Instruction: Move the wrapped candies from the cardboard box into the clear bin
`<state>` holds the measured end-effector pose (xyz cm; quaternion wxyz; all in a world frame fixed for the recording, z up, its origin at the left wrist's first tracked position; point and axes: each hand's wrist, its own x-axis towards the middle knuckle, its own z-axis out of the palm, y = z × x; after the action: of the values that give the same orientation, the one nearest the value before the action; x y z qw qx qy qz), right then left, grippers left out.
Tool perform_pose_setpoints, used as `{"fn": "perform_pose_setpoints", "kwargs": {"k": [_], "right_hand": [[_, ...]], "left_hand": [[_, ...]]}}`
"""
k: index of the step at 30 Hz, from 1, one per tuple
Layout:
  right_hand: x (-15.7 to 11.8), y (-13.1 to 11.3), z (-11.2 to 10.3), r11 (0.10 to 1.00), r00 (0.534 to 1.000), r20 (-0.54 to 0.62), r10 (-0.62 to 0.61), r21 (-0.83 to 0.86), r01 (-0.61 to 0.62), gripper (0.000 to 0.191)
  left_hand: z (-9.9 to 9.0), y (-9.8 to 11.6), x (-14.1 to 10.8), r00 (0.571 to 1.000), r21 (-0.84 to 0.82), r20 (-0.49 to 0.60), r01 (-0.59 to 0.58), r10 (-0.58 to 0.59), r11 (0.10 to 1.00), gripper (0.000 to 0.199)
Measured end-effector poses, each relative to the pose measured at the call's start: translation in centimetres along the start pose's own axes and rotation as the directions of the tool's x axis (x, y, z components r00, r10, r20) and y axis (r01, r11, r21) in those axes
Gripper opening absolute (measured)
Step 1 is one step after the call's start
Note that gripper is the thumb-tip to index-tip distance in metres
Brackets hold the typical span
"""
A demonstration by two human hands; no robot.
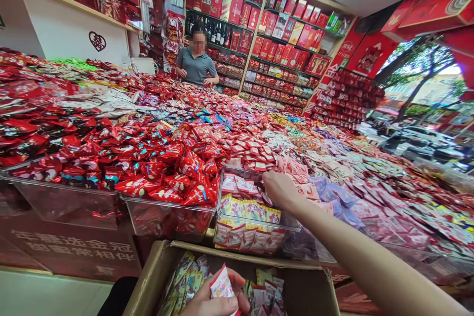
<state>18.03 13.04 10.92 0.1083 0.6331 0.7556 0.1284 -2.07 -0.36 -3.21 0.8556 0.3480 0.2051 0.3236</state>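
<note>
My left hand [218, 298] is closed on a small white, pink and red candy packet [222, 284], above an open cardboard box [303, 276]. Loose packets [188, 276] lie inside that box. My right hand [279, 188] reaches over the back right corner of a clear plastic bin [255, 223]; its fingertips are hidden, so what they hold, if anything, does not show. Yellow packets [250, 210] stand in a row in this bin, with pink and white packets [242, 185] behind them.
To the left, another clear bin [170, 212] is heaped with red packets [181, 177]. Piles of wrapped sweets [255, 133] spread across the wide display. Behind it stands a person in a grey shirt [196, 66], near shelves of red boxes [235, 10].
</note>
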Motion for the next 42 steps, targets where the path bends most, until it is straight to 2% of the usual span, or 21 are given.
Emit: {"fn": "perform_pose_setpoints", "kwargs": {"k": [3, 6, 13, 18, 21, 24, 27, 28, 30, 32, 33, 35, 37, 40, 42], "right_hand": [[0.1, -0.9, 1.9, 0.999, 0.999, 0.029, -0.034, 0.030, 0.033, 0.026], [0.5, -0.8, 3.1, 0.996, 0.995, 0.066, -0.081, 0.052, 0.077, 0.024], [1.4, 0.5, 3.4, 0.991, 0.984, 0.128, -0.126, 0.069, 0.118, 0.022], [1.1, 0.1, 3.4, 0.986, 0.983, 0.105, -0.147, 0.093, 0.138, 0.021], [0.9, -0.2, 3.2, 0.981, 0.984, 0.076, -0.163, 0.116, 0.153, 0.027], [0.1, -0.3, 2.0, 0.984, 0.989, 0.060, -0.131, 0.125, 0.123, 0.022], [-2.9, -1.0, -0.3, 0.967, 0.993, -0.082, -0.091, 0.231, 0.107, 0.017], [-4.4, -1.5, -1.1, 0.938, 0.982, -0.154, -0.106, 0.314, 0.150, 0.016], [-8.0, -3.2, -1.9, 0.800, 0.942, -0.256, -0.216, 0.507, 0.322, 0.015], [-11.4, -5.3, -1.3, 0.654, 0.922, -0.269, -0.279, 0.650, 0.387, 0.015], [-12.7, -6.3, -0.5, 0.621, 0.925, -0.257, -0.280, 0.686, 0.379, 0.011], [-14.5, -8.2, 1.9, 0.571, 0.951, -0.228, -0.211, 0.761, 0.309, 0.011], [-15.2, -9.4, 4.4, 0.502, 0.983, -0.173, -0.064, 0.845, 0.182, 0.017], [-15.6, -10.3, 6.8, 0.301, 0.992, -0.050, 0.119, 0.954, 0.012, 0.018], [-15.7, -10.5, 7.5, 0.142, 0.991, 0.010, 0.134, 0.989, -0.029, 0.017]], "left_hand": [[-0.1, 0.0, 0.0, 1.000, 0.006, 0.000, -0.010, 0.010, 1.000, 0.037], [-0.2, 0.0, 0.0, 1.000, 0.017, -0.003, -0.016, 0.017, 1.000, 0.036], [-0.1, -0.1, 0.1, 1.000, 0.008, 0.013, -0.023, 0.023, 1.000, 0.037], [-0.2, -0.3, 0.1, 1.000, -0.015, 0.010, -0.016, 0.016, 1.000, 0.037], [-0.2, -0.3, 0.1, 1.000, -0.019, 0.008, -0.007, 0.007, 1.000, 0.035], [0.1, 0.0, -0.1, 0.999, -0.048, -0.034, 0.037, -0.039, 0.998, 0.043], [0.7, 0.6, -0.5, 0.993, -0.036, -0.107, 0.050, -0.054, 0.998, 0.054], [0.9, 0.7, -0.6, 0.992, -0.021, -0.116, 0.044, -0.046, 0.999, 0.054], [1.2, 0.7, -0.7, 0.995, -0.002, -0.091, 0.044, -0.044, 0.999, 0.049], [1.3, 0.4, -0.5, 0.999, -0.017, -0.041, 0.028, -0.028, 0.999, 0.042], [1.2, 0.2, -0.4, 1.000, -0.033, -0.027, 0.008, -0.009, 0.999, 0.040], [1.2, -0.3, -0.2, 0.999, -0.052, -0.037, -0.030, 0.028, 0.998, 0.039], [1.1, -0.7, 0.0, 0.996, -0.015, -0.073, -0.045, 0.043, 0.999, 0.046], [1.3, -0.8, -0.1, 0.995, 0.107, -0.094, -0.035, 0.045, 0.994, 0.055], [1.5, -0.5, -0.2, 0.996, 0.155, -0.081, -0.019, 0.032, 0.988, 0.053]]}}
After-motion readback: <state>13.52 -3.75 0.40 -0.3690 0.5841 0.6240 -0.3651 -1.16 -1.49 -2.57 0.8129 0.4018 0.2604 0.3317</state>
